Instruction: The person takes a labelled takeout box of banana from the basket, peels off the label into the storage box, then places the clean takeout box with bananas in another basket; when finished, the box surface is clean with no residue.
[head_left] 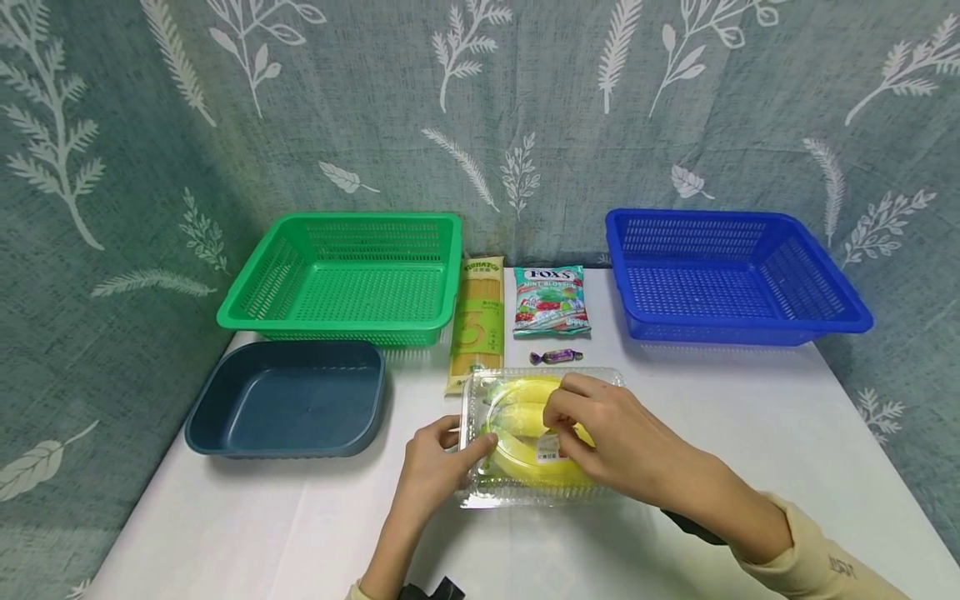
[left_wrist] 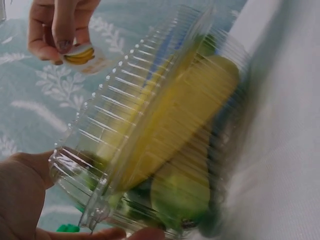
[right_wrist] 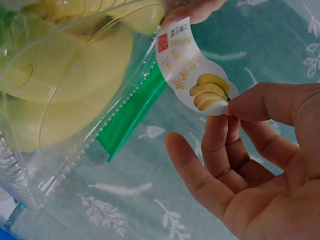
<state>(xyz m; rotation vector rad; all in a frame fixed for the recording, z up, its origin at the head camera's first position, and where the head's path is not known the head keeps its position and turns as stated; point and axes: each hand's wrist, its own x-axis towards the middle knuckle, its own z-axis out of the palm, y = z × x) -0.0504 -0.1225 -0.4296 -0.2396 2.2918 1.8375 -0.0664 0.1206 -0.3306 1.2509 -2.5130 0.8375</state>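
A clear plastic clamshell box (head_left: 487, 498) of yellow bananas (head_left: 517, 421) lies at the middle of the table, its front side raised in the left wrist view. My left hand (head_left: 435, 475) grips the box's left end, thumb over the lid and fingers underneath. Above the lid, my right hand (head_left: 626, 437) pinches one end of a white label (right_wrist: 180, 70) between thumb and fingertips. The label carries a banana picture and print, and it stands up curved from the box. Its far end overlaps the left thumb in the right wrist view.
Behind the box lie a wrapped candy (head_left: 557, 357), a FOX'S candy bag (head_left: 552, 302) and a pack of noodles (head_left: 480, 325). A green basket (head_left: 337, 327) and a dark blue tub (head_left: 285, 450) stand at left, a blue basket (head_left: 742, 333) at back right. Patterned cloth (head_left: 525, 125) hangs behind.
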